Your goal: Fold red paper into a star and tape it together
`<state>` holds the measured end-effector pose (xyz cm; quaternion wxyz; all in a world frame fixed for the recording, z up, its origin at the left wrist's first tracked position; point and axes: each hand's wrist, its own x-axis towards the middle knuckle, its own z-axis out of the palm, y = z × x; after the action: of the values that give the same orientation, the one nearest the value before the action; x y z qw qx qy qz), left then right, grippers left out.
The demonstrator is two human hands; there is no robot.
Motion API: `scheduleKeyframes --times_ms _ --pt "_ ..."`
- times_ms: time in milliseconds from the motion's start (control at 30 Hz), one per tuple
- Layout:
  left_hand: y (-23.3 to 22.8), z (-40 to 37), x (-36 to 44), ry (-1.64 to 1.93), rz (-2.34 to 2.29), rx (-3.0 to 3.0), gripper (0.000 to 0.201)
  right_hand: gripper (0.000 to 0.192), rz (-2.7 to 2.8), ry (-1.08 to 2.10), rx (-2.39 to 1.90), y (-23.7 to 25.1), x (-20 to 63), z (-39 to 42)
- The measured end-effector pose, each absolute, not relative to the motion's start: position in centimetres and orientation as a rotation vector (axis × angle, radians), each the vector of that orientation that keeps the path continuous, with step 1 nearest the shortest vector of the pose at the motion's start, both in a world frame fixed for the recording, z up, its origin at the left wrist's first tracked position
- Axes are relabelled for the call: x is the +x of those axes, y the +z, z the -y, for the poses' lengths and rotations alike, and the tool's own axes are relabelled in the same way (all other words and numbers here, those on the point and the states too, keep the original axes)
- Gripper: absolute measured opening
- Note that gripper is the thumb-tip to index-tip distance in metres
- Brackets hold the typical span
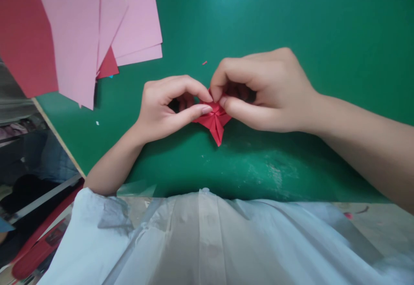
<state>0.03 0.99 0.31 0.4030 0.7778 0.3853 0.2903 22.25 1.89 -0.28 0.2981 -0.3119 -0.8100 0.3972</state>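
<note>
A small red folded-paper piece (216, 125) with pointed petals lies on the green tabletop, one point facing my body. My left hand (174, 104) pinches its left side between thumb and forefinger. On the upper right side, my right hand (265, 91) is closed with thumb and forefinger at the paper, the fingertips almost meeting those of the left. The remaining fingers of both hands curl behind, and the far part of the folded piece is hidden by them.
Pink paper sheets (74, 30) and a red sheet (26, 39) overlap at the upper left of the green table (323, 17). A tiny red scrap (204, 63) lies beyond my hands. The table's left edge runs diagonally, with a red stool-like object (35, 255) below it.
</note>
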Motion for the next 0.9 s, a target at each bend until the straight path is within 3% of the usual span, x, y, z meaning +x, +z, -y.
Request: scheduleKeyframes --times_ms 567,900 --pt "0.11 -0.91 -0.02 0.739 -0.982 1.957 0.021 0.005 2.196 1.082 -0.844 0.23 22.24 -1.81" --pt "-0.06 -0.83 0.05 0.746 -1.039 1.93 0.032 0.017 2.219 1.052 -0.837 0.0 22.29 -1.81"
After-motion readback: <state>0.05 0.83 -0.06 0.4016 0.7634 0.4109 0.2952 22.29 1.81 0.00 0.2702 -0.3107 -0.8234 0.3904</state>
